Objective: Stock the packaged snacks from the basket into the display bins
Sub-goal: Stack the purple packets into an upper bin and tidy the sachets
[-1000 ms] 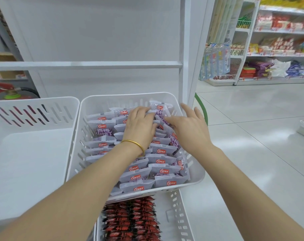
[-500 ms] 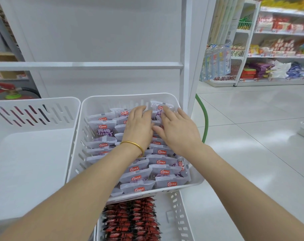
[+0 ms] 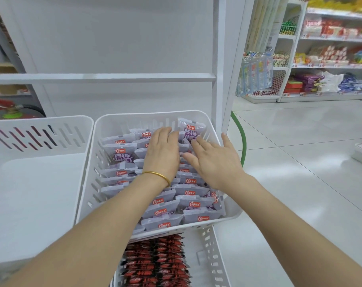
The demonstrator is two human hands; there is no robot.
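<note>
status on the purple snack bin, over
Left hand flat on purple packets, right hand flat beside it, neither gripping. White bin near full. Upright packet at back right corner.

Red fire extinguisher [image 3: 2, 105] far left, stocked shelves [image 3: 329, 66] far right

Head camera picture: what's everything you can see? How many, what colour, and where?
middle bin: one, white, centre
purple snack packs: many, pale with purple writing, filling the middle bin
left bin: one, white, beside the middle bin
lower bin: one, white, beneath the middle bin
red snack packs: many, red and black, in the lower bin
shelf unit: one, white, behind the bins
green hoop: one, green, right of the middle bin
far shelves: several, white, right background
bracelet: one, gold, left wrist
left hand: one, flat on the purple packs
right hand: one, fingers spread, on the packs
</note>
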